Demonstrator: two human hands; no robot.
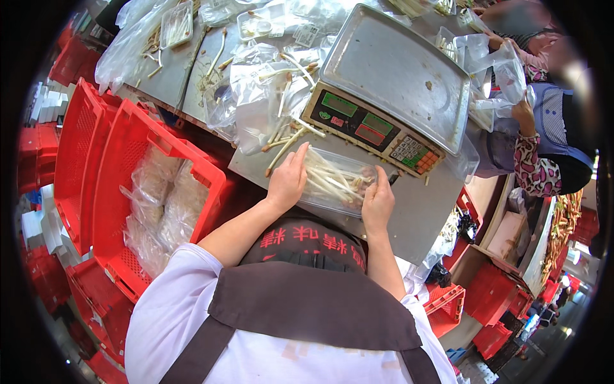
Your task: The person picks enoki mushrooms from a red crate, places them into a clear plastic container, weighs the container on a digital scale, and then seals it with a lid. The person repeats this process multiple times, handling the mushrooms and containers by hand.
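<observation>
Between my two hands is a clear plastic tray (332, 184) filled with long, pale, stalk-like produce that looks like mushrooms. My left hand (289, 178) grips its left end, the fingers laid along the side. Around its right end close the fingers and thumb of my right hand (378, 200). The tray is near the table's front edge, just before a digital scale (390, 89) with a bare metal pan. Loose stalks (286, 150) with brownish ends lie beyond my left hand, next to crumpled clear plastic bags (251, 86).
Left of me stand red plastic crates (115, 185); one holds clear bags of pale contents (166, 205). Another clear tray (177, 25) and more stalks lie at the table's far left. Across the table on the right, a person in a patterned sleeve (536, 160) handles clear bags.
</observation>
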